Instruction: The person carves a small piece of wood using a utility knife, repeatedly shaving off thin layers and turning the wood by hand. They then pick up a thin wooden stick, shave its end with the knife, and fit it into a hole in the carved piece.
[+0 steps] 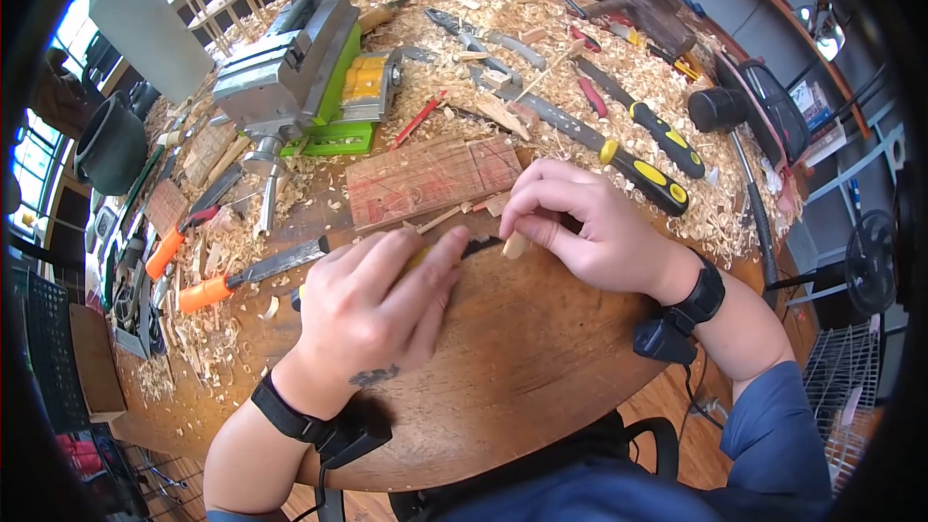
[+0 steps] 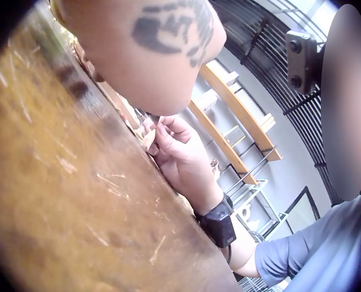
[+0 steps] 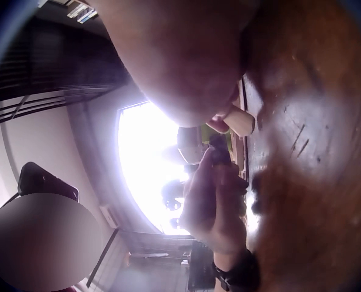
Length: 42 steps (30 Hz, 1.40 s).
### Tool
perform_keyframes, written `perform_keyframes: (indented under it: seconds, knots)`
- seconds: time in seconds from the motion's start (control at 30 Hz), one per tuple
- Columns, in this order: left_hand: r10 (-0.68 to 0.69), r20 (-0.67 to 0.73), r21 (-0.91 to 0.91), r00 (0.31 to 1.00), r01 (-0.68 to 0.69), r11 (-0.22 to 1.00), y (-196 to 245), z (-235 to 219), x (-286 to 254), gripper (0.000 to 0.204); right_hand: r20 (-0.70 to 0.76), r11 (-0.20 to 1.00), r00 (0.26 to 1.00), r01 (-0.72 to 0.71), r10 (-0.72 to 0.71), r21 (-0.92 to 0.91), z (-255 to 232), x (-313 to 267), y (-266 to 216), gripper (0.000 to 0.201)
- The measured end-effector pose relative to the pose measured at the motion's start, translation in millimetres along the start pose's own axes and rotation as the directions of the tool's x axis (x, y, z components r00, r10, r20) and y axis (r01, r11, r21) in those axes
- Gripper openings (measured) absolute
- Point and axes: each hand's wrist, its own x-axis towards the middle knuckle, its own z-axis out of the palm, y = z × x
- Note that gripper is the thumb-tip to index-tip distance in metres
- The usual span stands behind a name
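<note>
In the head view the right hand (image 1: 575, 222) pinches a small pale wood piece (image 1: 515, 246) between thumb and fingers, low over the wooden table (image 1: 503, 358). The left hand (image 1: 377, 300) is curled round a tool with a partly visible yellow handle (image 1: 418, 257); most of it is hidden by the fingers. A dark narrow part points from that hand toward the wood. The right wrist view shows the wood piece's rounded end (image 3: 241, 123) just beyond the left hand (image 3: 214, 204). In the left wrist view the right hand (image 2: 189, 158) holds the piece (image 2: 149, 140).
Behind the hands lies a reddish board (image 1: 425, 184). A metal vise (image 1: 290, 68) stands at the back left. Chisels with orange handles (image 1: 203, 294) lie left; yellow-black handled tools (image 1: 652, 179) and a black mallet (image 1: 717, 109) lie right, among many wood shavings (image 1: 725, 203).
</note>
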Motion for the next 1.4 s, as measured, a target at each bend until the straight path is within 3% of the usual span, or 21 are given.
perform_keyframes:
  seconds: [0.07,0.13,0.23,0.7,0.9,1.1,1.27,1.4]
  knots:
    - [0.033,0.064,-0.021,0.997,-0.032,0.999,1,-1,0,0.040,0.037,1.000,0.999,0.003,-0.002,-0.017,-2,2,2,0.008]
    - [0.030,0.078,-0.033,0.997,-0.028,0.999,1,0,0,0.040,0.068,0.995,0.993,0.093,-0.095,0.028,-6,6,10,0.009]
    - [0.014,0.092,-0.037,0.996,-0.011,0.999,1,0,1,0.040,0.114,0.997,0.991,0.060,-0.066,0.058,-13,7,11,0.009]
    - [0.014,0.102,-0.034,0.995,-0.011,0.999,4,5,6,0.042,0.106,0.996,0.992,0.059,-0.065,0.060,-15,8,13,0.008]
    - [-0.028,0.138,-0.045,0.990,0.034,0.998,8,3,8,0.040,0.107,0.997,0.993,0.040,-0.046,0.065,-15,8,13,0.009]
    - [0.022,0.243,-0.016,0.970,-0.018,1.000,12,2,6,0.039,0.108,0.997,0.993,0.048,-0.054,0.059,-15,8,15,0.011]
    - [0.010,0.066,0.009,0.998,-0.010,1.000,8,5,6,0.042,0.097,0.997,0.994,0.051,-0.057,0.060,-15,8,14,0.010]
    - [0.019,0.050,0.016,0.999,-0.020,1.000,9,7,6,0.044,0.099,0.998,0.994,0.041,-0.046,0.053,-15,8,14,0.009]
